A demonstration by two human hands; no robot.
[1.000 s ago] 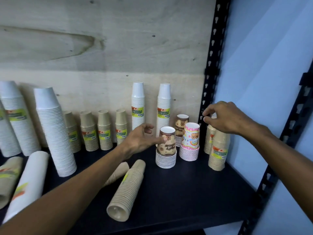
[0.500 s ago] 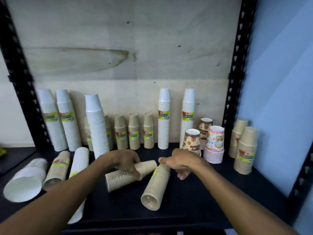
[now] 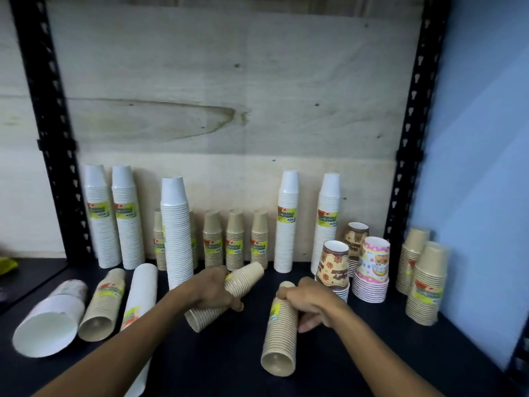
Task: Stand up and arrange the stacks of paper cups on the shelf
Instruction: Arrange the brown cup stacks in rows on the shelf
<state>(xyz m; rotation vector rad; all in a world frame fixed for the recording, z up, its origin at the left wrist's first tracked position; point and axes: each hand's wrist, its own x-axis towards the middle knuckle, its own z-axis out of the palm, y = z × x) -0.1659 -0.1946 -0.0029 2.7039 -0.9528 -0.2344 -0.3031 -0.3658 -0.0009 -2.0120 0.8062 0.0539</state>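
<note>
Two brown cup stacks lie on the dark shelf point(image 3: 229, 368). My left hand point(image 3: 213, 290) grips the left lying stack point(image 3: 246, 279), which is tilted with its closed end up to the right. My right hand point(image 3: 312, 303) grips the upper part of the right lying stack point(image 3: 279, 339), whose open mouth faces me. Upright along the back stand tall white stacks point(image 3: 286, 222), a front white stack point(image 3: 175, 233) and short brown stacks point(image 3: 234, 239). Printed cup stacks point(image 3: 333, 265) stand just right of my right hand.
At the left lie a wide white stack point(image 3: 48, 325), a brown stack point(image 3: 103, 305) and a long white stack point(image 3: 140, 299). Two upright brown stacks point(image 3: 428, 282) stand by the blue wall. Black slotted uprights point(image 3: 406, 138) frame the shelf in front of a plywood back.
Both hands came down from the upright stacks at the right to the two lying brown stacks and closed on them. The left stack's far end has lifted. The view swung left.
</note>
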